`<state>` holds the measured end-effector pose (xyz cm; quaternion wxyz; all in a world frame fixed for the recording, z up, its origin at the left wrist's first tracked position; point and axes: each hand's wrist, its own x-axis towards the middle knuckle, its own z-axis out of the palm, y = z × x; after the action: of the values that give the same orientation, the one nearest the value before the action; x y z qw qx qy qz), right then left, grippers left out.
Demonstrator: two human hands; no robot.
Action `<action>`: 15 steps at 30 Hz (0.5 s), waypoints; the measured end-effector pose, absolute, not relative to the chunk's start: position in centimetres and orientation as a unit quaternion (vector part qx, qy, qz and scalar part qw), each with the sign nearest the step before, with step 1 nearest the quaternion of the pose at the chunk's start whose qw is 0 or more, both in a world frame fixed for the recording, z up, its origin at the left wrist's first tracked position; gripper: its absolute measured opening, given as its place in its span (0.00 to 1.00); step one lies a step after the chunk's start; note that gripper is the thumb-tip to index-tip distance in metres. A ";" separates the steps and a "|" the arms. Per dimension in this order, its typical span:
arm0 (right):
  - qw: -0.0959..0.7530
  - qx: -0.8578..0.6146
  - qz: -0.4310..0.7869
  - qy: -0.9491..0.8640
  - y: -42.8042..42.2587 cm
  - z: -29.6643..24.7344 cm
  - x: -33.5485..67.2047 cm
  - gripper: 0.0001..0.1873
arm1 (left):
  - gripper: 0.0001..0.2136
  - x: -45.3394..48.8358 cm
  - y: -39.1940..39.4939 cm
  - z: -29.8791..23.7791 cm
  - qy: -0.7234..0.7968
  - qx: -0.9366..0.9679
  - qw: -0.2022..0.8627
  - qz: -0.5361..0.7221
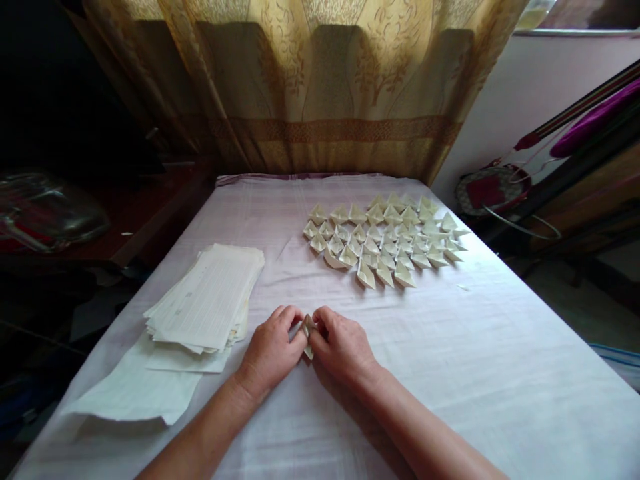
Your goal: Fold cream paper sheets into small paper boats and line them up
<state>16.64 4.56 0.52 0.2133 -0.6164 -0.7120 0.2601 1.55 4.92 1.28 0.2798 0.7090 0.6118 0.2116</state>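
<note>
Between my two hands is a small piece of folded paper (309, 328), pale and pointed at the top, mostly covered by my fingers. My left hand (274, 345) pinches its left side with thumb and fingertips. On the other side my right hand (345, 343) grips it the same way, thumb toward me. Beyond my right hand, several folded paper boats (385, 243) stand in close rows on the cloth. To the left of my left hand lies a stack of lined paper sheets (205, 300), its edges uneven.
A pale checked cloth covers the table (450, 373). Loose sheets (140, 387) stick out under the stack toward the left edge. A patterned gold curtain (320, 87) hangs behind the far edge. A dark red cabinet (150, 220) is at left, a round bag (493, 190) at right.
</note>
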 end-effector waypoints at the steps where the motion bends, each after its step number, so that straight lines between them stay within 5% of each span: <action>1: 0.222 -0.613 0.267 -0.709 4.6 0.5 16.7 0.03 | 0.07 1.4 5.0 1.2 0.609 0.704 0.292 0.221; 10: 0.341 -0.577 0.354 -0.652 4.9 -0.1 18.3 0.08 | 0.15 0.5 5.6 0.6 0.594 0.577 0.489 0.275; 15: 0.354 -0.549 0.316 -0.688 3.2 -0.5 18.6 0.06 | 0.20 0.5 5.7 0.4 0.592 0.551 0.509 0.295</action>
<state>18.56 3.20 -0.48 0.3542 -0.5493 -0.6877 0.3162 0.55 5.69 0.40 0.5094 0.5507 0.5916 0.2953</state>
